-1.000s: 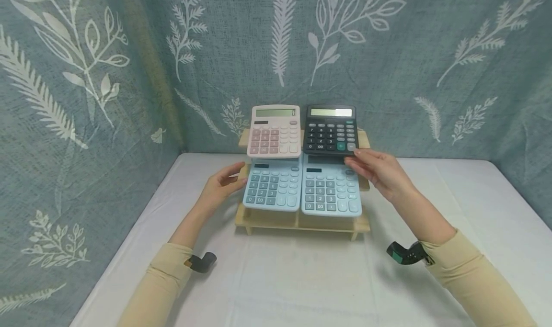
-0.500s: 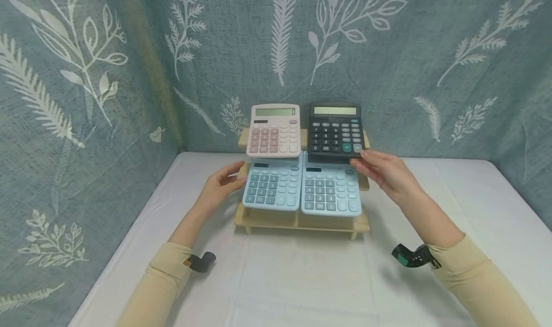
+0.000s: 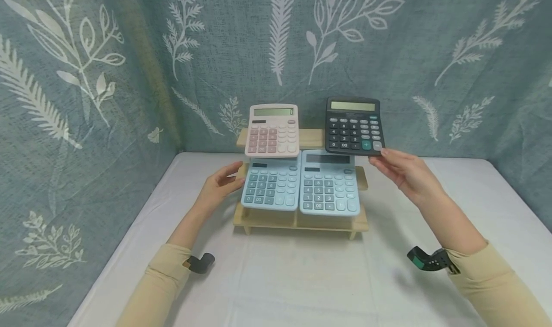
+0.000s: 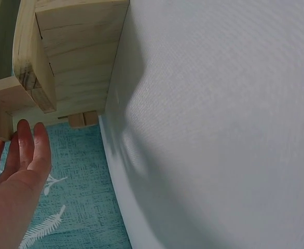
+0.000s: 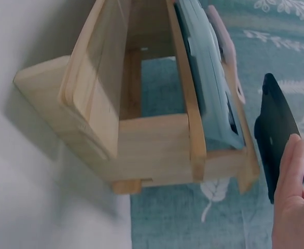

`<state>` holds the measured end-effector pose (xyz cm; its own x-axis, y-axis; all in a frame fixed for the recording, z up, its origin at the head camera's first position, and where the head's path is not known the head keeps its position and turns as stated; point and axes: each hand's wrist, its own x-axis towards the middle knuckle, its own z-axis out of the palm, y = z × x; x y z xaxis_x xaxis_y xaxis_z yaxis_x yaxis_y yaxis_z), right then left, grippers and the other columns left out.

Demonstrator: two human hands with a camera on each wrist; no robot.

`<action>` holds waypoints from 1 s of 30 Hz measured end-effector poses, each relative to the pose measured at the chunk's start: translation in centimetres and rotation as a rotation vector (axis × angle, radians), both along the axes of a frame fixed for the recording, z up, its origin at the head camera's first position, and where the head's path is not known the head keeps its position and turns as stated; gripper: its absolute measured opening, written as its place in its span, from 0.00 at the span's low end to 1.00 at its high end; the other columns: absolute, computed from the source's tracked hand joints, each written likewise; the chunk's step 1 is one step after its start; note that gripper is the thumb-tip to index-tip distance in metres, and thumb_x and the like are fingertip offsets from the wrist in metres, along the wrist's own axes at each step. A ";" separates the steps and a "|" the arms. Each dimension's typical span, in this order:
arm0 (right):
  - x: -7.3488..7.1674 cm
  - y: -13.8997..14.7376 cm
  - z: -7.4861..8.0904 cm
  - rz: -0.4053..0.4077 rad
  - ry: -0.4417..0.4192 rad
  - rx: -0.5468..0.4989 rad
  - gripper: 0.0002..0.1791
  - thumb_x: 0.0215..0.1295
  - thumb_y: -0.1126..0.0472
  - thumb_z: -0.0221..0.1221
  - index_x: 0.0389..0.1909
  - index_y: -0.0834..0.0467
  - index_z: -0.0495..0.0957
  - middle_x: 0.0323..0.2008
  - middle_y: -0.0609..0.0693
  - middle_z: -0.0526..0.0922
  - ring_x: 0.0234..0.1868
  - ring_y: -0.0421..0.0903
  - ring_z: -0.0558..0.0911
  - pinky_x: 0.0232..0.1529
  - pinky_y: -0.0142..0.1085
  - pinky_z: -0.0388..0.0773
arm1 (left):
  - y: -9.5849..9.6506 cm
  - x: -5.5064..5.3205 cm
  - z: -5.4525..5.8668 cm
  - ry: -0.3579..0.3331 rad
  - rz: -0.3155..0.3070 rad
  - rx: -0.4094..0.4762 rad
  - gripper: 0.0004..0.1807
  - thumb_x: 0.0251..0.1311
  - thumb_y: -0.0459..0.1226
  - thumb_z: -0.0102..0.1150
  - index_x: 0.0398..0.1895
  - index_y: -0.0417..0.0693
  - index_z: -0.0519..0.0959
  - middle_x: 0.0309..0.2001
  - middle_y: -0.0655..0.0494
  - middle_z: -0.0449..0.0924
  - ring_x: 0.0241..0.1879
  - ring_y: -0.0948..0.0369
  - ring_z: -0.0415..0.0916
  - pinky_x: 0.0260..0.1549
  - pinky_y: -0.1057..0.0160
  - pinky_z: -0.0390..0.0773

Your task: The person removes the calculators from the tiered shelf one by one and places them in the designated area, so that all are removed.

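My right hand [image 3: 407,174] pinches a black calculator [image 3: 354,127] by its lower right corner. In the right wrist view this calculator [image 5: 274,129] is seen edge-on, apart from the wooden rack [image 5: 152,140]. My left hand [image 3: 217,188] is at the rack's left side, its fingers slightly bent beside a light blue calculator [image 3: 270,183]. In the left wrist view, the fingertips [image 4: 39,129] are close to the rack's wooden end [image 4: 79,57]; whether they touch it I cannot tell. A second light blue calculator [image 3: 329,183] stands at right on the middle tier, and a pink calculator [image 3: 272,129] at upper left.
The tiered wooden rack [image 3: 297,219] stands on a white-covered table [image 3: 302,279]. Its bottom tier shows bare wood in front of the blue calculators. A blue-green curtain [image 3: 241,44] with white leaf prints hangs close behind. Each wrist wears a small black camera [image 3: 431,260].
The right hand has carried the black calculator to the right and slightly up, away from the pink one. More of the right blue calculator's display now shows. The left hand has stayed in place.
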<state>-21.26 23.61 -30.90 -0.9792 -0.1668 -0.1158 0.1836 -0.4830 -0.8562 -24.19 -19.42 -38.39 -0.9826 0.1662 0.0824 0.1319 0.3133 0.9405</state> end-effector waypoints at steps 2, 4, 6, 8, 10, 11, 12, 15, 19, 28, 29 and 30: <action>0.1 0.4 0.0 0.000 -0.008 -0.014 0.06 0.67 0.68 0.59 0.37 0.60 0.85 0.38 0.54 0.86 0.41 0.44 0.86 0.48 0.29 0.80 | 0.0 0.0 0.0 -0.004 0.003 0.006 0.32 0.66 0.39 0.60 0.72 0.41 0.63 0.71 0.46 0.62 0.66 0.46 0.64 0.64 0.48 0.68; 0.3 0.9 0.0 -0.003 -0.007 -0.022 0.06 0.67 0.68 0.59 0.38 0.60 0.85 0.39 0.54 0.86 0.41 0.44 0.86 0.48 0.29 0.80 | -0.1 0.0 0.0 -0.006 0.002 0.012 0.32 0.67 0.39 0.60 0.72 0.41 0.63 0.71 0.46 0.62 0.65 0.46 0.64 0.64 0.48 0.68; 0.5 1.4 0.0 -0.006 -0.001 -0.029 0.07 0.67 0.68 0.59 0.38 0.60 0.85 0.39 0.54 0.86 0.41 0.44 0.86 0.48 0.29 0.80 | -0.1 -0.1 -0.1 -0.006 -0.002 0.017 0.32 0.67 0.40 0.60 0.72 0.41 0.63 0.71 0.46 0.62 0.65 0.46 0.64 0.64 0.48 0.67; 0.6 2.0 0.0 -0.010 0.003 -0.034 0.07 0.67 0.68 0.59 0.39 0.60 0.85 0.39 0.54 0.86 0.41 0.44 0.86 0.48 0.29 0.80 | -0.1 -0.1 -0.1 -0.004 -0.009 0.017 0.32 0.67 0.40 0.60 0.72 0.41 0.63 0.71 0.46 0.62 0.66 0.46 0.64 0.65 0.48 0.67; 0.7 2.6 0.0 -0.013 0.003 -0.040 0.07 0.67 0.68 0.59 0.39 0.59 0.85 0.39 0.54 0.85 0.41 0.44 0.86 0.48 0.29 0.80 | -0.1 -0.2 -0.2 -0.003 -0.008 0.013 0.32 0.67 0.40 0.60 0.72 0.41 0.63 0.71 0.46 0.62 0.66 0.46 0.64 0.65 0.48 0.67; 0.8 2.8 0.0 -0.012 0.001 -0.046 0.07 0.68 0.68 0.58 0.39 0.59 0.85 0.39 0.54 0.85 0.41 0.44 0.86 0.48 0.29 0.80 | -0.1 -0.2 -0.2 -0.002 -0.008 0.010 0.33 0.66 0.40 0.60 0.72 0.42 0.63 0.71 0.47 0.62 0.66 0.46 0.64 0.65 0.48 0.67; 0.8 3.1 0.0 -0.011 0.001 -0.050 0.07 0.68 0.68 0.58 0.39 0.59 0.85 0.39 0.54 0.85 0.41 0.44 0.86 0.48 0.29 0.80 | -0.1 -0.2 -0.2 -0.003 -0.008 0.008 0.33 0.66 0.40 0.60 0.72 0.42 0.63 0.71 0.47 0.62 0.66 0.46 0.64 0.64 0.48 0.67; 0.9 4.0 -0.2 -0.007 0.004 -0.063 0.08 0.69 0.68 0.56 0.40 0.59 0.84 0.40 0.54 0.85 0.42 0.44 0.86 0.48 0.29 0.81 | -0.1 -0.2 -0.3 -0.001 -0.006 0.007 0.33 0.66 0.40 0.60 0.72 0.42 0.63 0.71 0.47 0.62 0.66 0.47 0.64 0.64 0.48 0.68; 1.1 5.1 -0.5 -0.001 -0.009 -0.081 0.09 0.70 0.68 0.55 0.40 0.60 0.84 0.39 0.55 0.85 0.41 0.45 0.86 0.47 0.30 0.81 | -0.1 -0.2 -0.3 0.000 -0.004 0.008 0.33 0.66 0.40 0.60 0.72 0.42 0.63 0.71 0.47 0.62 0.66 0.47 0.64 0.64 0.48 0.68; 1.3 7.2 -1.3 -0.022 -0.034 -0.089 0.11 0.71 0.68 0.53 0.39 0.60 0.85 0.38 0.55 0.85 0.40 0.45 0.86 0.45 0.30 0.82 | 0.0 -0.1 -0.2 0.003 -0.005 0.007 0.33 0.66 0.40 0.61 0.72 0.42 0.63 0.71 0.47 0.61 0.66 0.46 0.63 0.64 0.49 0.68; 1.3 7.4 -1.4 -0.023 -0.035 -0.089 0.11 0.72 0.68 0.53 0.39 0.60 0.85 0.38 0.55 0.85 0.40 0.45 0.86 0.45 0.30 0.82 | 0.0 -0.1 -0.2 0.001 -0.005 0.010 0.33 0.66 0.40 0.61 0.72 0.42 0.63 0.71 0.48 0.61 0.66 0.47 0.64 0.64 0.49 0.68; 1.3 7.7 -1.5 -0.025 -0.038 -0.088 0.12 0.72 0.68 0.53 0.38 0.60 0.86 0.37 0.55 0.86 0.40 0.45 0.86 0.44 0.30 0.83 | 0.0 -0.1 -0.3 0.000 -0.007 0.013 0.33 0.66 0.40 0.61 0.72 0.42 0.63 0.71 0.48 0.61 0.66 0.47 0.64 0.64 0.49 0.68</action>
